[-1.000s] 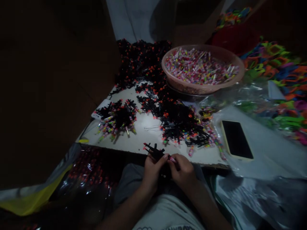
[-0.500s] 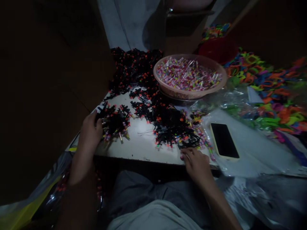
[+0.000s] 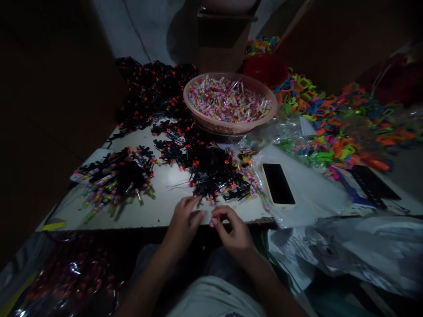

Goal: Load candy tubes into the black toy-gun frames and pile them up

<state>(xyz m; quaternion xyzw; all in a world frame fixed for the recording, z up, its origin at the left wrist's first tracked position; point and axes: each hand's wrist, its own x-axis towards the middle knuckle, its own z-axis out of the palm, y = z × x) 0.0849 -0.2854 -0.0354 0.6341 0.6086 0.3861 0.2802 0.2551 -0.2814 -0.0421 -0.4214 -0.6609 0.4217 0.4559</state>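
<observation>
My right hand [image 3: 234, 230] is closed in a pinch on a small pink patterned piece [image 3: 212, 221] above the table's front edge. To its left, my left hand [image 3: 183, 222] has its thumb and fingers apart, with no held thing showing between them. Its fingertips come close to the near edge of a heap of black pieces with orange-red ends [image 3: 211, 169]. Further left lies a bundle of black pieces with colourful clear-wrapped ends [image 3: 115, 178]. Several loose pink patterned tubes [image 3: 259, 187] lie right of the heap.
A pink basin [image 3: 228, 127] full of small patterned tubes stands behind the heap. A phone [image 3: 278, 184] rests on clear plastic bags [image 3: 310, 189] at the right. Bright coloured pieces [image 3: 330, 119] are piled beyond, near a red bowl [image 3: 266, 70]. A larger black heap [image 3: 148, 88] lies at back left.
My left hand has left the bundle at the left and come to the middle, near the right hand. The right hand still pinches the pink piece. The view has swung right.
</observation>
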